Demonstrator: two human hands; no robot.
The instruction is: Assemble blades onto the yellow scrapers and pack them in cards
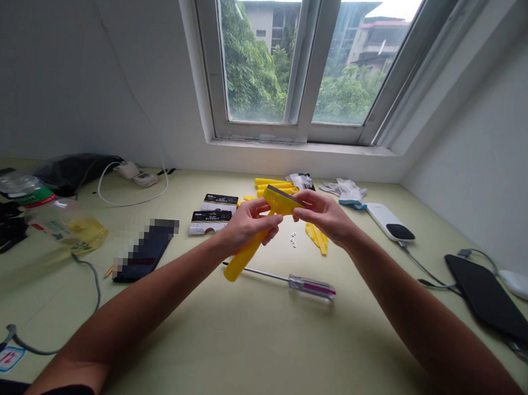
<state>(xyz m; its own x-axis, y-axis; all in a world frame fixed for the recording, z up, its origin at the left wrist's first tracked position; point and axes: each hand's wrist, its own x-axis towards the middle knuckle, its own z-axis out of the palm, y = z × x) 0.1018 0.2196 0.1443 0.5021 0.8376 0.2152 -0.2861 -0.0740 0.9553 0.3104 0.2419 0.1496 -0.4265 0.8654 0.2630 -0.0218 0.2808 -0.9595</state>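
Note:
A yellow scraper (245, 259) with a dark blade along its wide head is held up over the table, its handle slanting down to the left. My left hand (254, 224) is closed around the neck below the head. With thumb and fingers, my right hand (321, 212) pinches the right end of the head. Beneath them a screwdriver (310, 285) with a clear and purple handle lies on the table, its shaft pointing left. Several small metal nuts or washers (293, 240) lie just beyond it. Flat yellow plastic pieces (317, 239) rest near my right hand.
Yellow handles (276, 184) and white gloves (345, 190) lie at the back. Black-and-white cards (210, 222) and a dark phone (148, 251) are left. A bottle (65, 224) lies far left. A white power bank (388, 222) and a black device (490, 298) with cables are right.

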